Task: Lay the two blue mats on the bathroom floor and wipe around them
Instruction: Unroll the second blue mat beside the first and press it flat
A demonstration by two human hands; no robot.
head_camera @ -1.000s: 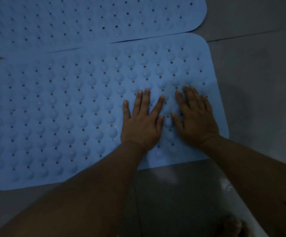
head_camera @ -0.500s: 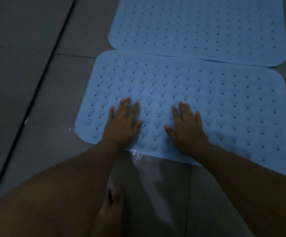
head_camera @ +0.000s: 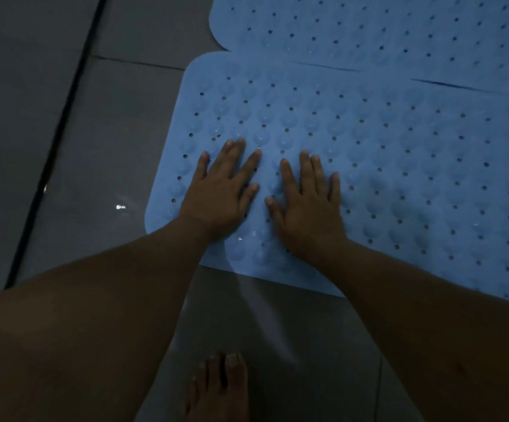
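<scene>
Two blue rubber mats with bumps and small holes lie flat on the grey tiled floor. The near mat [head_camera: 384, 166] fills the middle and right of the view. The far mat [head_camera: 399, 28] lies beyond it, the long edges touching or slightly overlapping. My left hand [head_camera: 221, 190] presses flat on the near mat close to its left end, fingers straight and spread. Beside it, my right hand [head_camera: 308, 205] presses flat on the same mat, thumbs almost meeting.
Wet grey floor tiles [head_camera: 104, 166] lie to the left, with a dark groove [head_camera: 58, 141] running diagonally. My bare foot [head_camera: 216, 388] stands on the floor just in front of the near mat. The light is dim.
Both hands have shifted from the near mat's right end to its left end, staying flat on it. They have come closer together in the last half second.
</scene>
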